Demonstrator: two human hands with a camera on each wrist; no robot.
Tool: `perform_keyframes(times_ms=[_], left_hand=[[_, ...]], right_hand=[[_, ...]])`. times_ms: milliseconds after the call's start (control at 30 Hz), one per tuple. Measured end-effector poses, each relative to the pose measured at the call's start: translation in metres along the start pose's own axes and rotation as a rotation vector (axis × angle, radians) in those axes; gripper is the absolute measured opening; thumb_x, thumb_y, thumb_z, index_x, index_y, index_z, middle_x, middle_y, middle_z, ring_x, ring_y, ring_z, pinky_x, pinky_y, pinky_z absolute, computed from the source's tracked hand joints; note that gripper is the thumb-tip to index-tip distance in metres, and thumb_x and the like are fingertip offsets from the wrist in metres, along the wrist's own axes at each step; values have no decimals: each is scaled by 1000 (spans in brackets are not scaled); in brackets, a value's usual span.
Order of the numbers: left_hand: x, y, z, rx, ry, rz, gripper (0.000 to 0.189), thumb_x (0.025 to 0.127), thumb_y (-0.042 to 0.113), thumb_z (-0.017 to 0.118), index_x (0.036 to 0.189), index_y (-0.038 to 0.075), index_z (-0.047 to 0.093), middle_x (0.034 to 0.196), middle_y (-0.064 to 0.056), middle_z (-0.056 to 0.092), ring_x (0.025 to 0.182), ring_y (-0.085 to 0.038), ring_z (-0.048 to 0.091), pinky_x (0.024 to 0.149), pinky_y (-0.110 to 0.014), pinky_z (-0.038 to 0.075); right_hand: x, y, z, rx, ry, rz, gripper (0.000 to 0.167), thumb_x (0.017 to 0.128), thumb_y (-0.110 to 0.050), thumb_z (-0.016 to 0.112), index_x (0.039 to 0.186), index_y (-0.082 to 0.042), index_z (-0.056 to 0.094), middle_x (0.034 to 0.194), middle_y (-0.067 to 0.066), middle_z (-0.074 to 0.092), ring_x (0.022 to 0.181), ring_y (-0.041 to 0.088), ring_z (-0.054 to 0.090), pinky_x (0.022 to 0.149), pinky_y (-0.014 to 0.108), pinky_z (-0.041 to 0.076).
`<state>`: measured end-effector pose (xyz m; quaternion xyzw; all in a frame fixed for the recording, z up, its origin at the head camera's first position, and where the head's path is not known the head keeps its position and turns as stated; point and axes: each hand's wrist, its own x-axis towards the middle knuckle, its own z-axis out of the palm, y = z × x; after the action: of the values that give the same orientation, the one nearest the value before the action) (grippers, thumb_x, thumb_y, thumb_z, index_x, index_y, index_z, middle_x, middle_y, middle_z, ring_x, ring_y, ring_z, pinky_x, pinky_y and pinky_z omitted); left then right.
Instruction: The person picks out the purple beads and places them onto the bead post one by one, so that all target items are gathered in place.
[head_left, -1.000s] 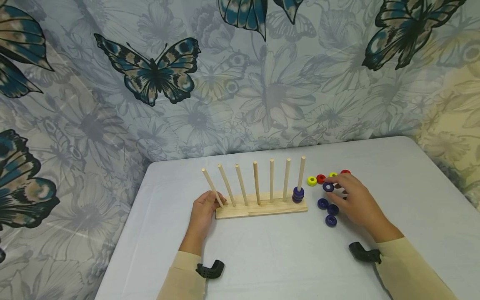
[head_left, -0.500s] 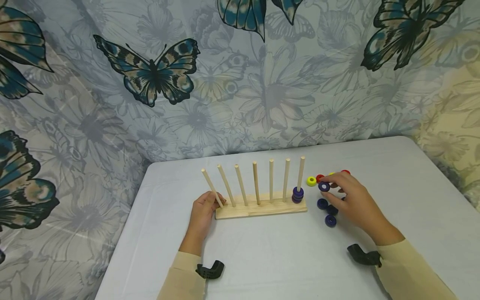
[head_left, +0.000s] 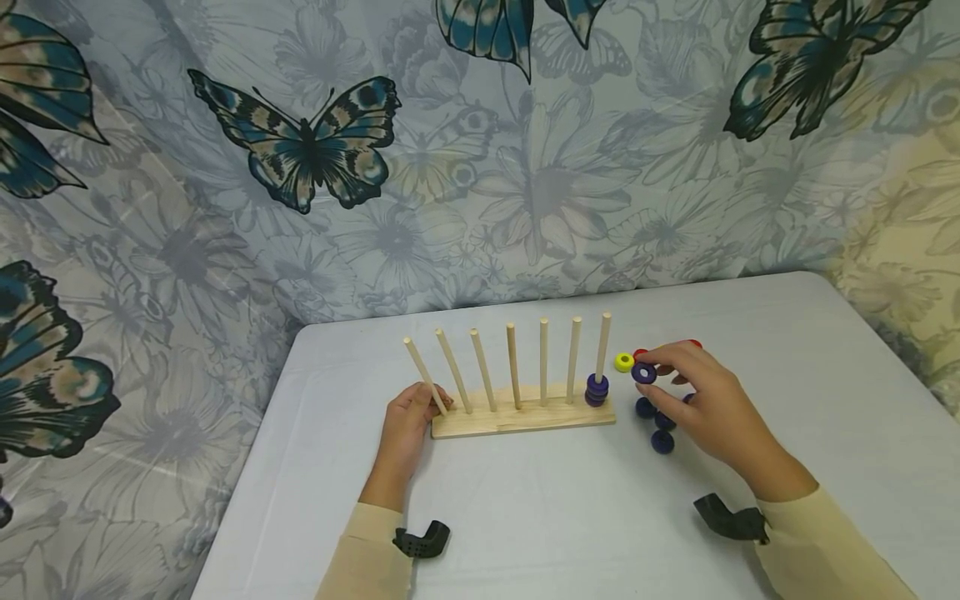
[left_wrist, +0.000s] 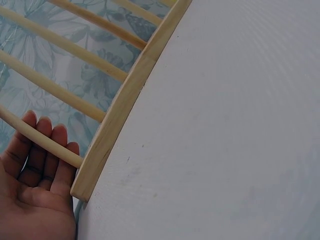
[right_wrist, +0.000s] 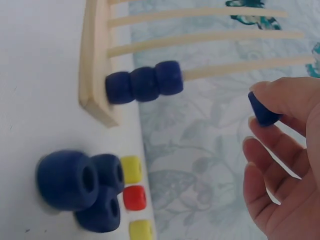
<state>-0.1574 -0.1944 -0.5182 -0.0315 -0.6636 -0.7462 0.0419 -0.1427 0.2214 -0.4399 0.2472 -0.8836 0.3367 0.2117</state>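
In the head view, the left hand [head_left: 405, 423] is at the left end of the wooden rack [head_left: 525, 422], while the right hand [head_left: 708, 408], off the rack's right end, pinches a blue bead [head_left: 638, 377] between thumb and forefinger. The left wrist view shows relaxed fingers [left_wrist: 17, 147] behind the rack's end peg [left_wrist: 45, 142]; so light a hold might let a bump shift the rack. In the right wrist view, three stacked beads [right_wrist: 144, 84] sit on the rack's rightmost peg [right_wrist: 240, 69] and loose blue beads [right_wrist: 65, 179] lie beside its base; the slight fingertip pinch could slip, dropping the bead among them.
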Motion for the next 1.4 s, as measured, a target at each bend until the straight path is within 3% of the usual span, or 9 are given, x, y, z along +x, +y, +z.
perform_keyframes(times_ms=[400, 733, 1067, 1400], left_hand=[[1, -3, -1, -8, 0, 12, 50, 117, 28, 55, 105, -20, 64, 100, -10, 70, 102, -26, 70, 96, -34, 58], [1, -3, -1, -6, -6, 22, 47, 117, 27, 55, 103, -17, 66, 101, -11, 69, 102, -27, 70, 96, -34, 58], [2, -3, -1, -3, -10, 18, 49, 117, 26, 54, 106, -21, 64, 99, -11, 69, 101, -25, 70, 95, -34, 58], [2, -4, -3, -6, -22, 18, 47, 118, 24, 53, 107, -20, 64, 101, -12, 68, 101, -24, 70, 97, -35, 58]], right_hand=[[10, -17, 0, 68, 41, -46, 50, 80, 12, 91, 125, -4, 73, 116, 1, 70, 101, 17, 62, 86, 13, 48], [29, -25, -4, 128, 115, -163, 54, 75, 15, 89, 124, -1, 74, 113, 4, 71, 97, 16, 61, 86, 14, 49], [42, -34, -13, 108, 148, -137, 54, 75, 15, 91, 124, 1, 74, 115, 7, 71, 98, 18, 61, 84, 14, 48], [53, -39, -17, 150, 169, -177, 55, 73, 17, 91, 123, 2, 74, 117, 8, 72, 100, 18, 62, 85, 16, 49]])
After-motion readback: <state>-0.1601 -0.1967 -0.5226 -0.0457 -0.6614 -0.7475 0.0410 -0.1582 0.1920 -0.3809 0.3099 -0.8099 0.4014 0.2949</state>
